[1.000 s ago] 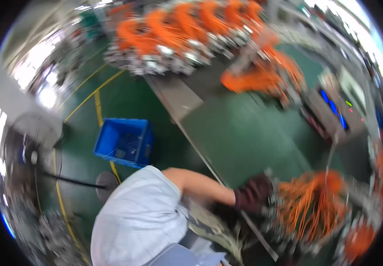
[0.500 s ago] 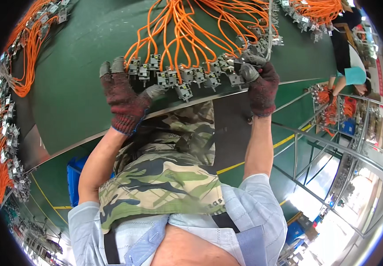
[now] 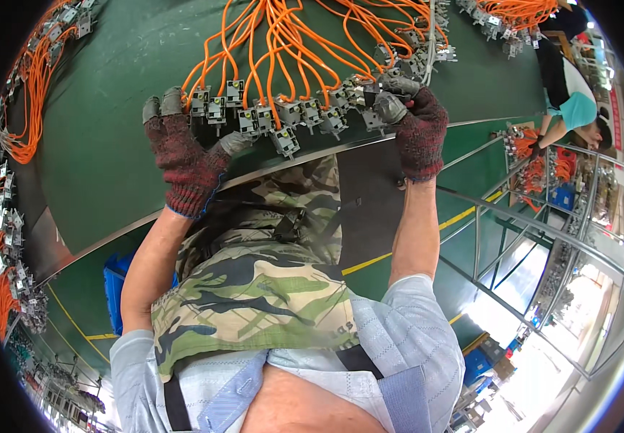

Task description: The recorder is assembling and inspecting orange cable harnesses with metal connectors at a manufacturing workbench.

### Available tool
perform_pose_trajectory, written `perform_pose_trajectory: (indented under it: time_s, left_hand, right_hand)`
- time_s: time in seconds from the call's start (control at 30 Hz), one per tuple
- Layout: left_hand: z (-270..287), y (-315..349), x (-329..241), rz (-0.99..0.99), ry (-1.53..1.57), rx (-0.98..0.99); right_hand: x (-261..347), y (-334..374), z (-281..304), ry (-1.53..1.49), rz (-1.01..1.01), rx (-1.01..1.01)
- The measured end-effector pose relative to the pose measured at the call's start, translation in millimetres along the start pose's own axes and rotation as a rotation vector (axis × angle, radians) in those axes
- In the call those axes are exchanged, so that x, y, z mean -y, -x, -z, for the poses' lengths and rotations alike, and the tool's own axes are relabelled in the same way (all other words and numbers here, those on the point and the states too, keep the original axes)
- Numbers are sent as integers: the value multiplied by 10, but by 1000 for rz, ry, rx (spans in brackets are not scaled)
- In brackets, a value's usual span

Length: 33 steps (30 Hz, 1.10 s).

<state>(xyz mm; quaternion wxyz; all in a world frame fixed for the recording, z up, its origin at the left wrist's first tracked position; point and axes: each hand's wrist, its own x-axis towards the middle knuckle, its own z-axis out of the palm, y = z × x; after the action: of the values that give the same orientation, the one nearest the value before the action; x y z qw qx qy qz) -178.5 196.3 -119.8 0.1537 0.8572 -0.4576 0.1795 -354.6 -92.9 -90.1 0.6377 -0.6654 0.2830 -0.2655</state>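
Note:
A row of small grey connector blocks [image 3: 283, 141] lies along the near edge of the green table [image 3: 120, 79], each on an orange cable [image 3: 277, 43]. At the left end of the row is my left hand [image 3: 185, 162], in a dark red knit glove with grey fingertips. Its fingers are stretched out and the thumb rests apart, beside the blocks; nothing shows in its grip. My right hand [image 3: 421, 137], gloved alike, is at the right end with fingers curled and thumb bent in near a block [image 3: 364, 94]. What lies between those fingertips is hidden.
More orange cable bundles [image 3: 34, 101] with connectors line the left side and the far right [image 3: 517, 11]. A grey cable [image 3: 431, 43] runs past my right hand. Metal rack rails [image 3: 535, 227] stand at the right, where another person [image 3: 579, 108] bends over. A blue bin [image 3: 113, 289] sits below the table.
The whole view has shifted slightly, so table, blocks and hands appear a little further left and higher. Both hands keep nearly the same pose beside the row. The other person has bent slightly.

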Motion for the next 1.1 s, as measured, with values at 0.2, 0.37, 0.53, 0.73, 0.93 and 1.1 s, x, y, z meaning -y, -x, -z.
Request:
perform_pose_trajectory:
  time_s: [0.2,0.37,0.53,0.73,0.93,1.1]
  left_hand:
    - [-62,-44,-120,203,235,-112]
    - [-72,24,-78,205,252,-123]
    - [185,-145,-164,173,378,10]
    - [-54,22,-6,164,272,-60]
    - [-128,47,-19,177,190,-156]
    - [-98,80,-12,172,215,-146]
  right_hand:
    - [75,40,-35,121,54,14]
    - [195,276,-162,53,136,-37]
    - [158,334,-172,82,10,-111]
    - [112,324,-189,91,5,-54]
    - [116,319,-221,182,46,-13]
    - [89,375,-309,179,149,-49]
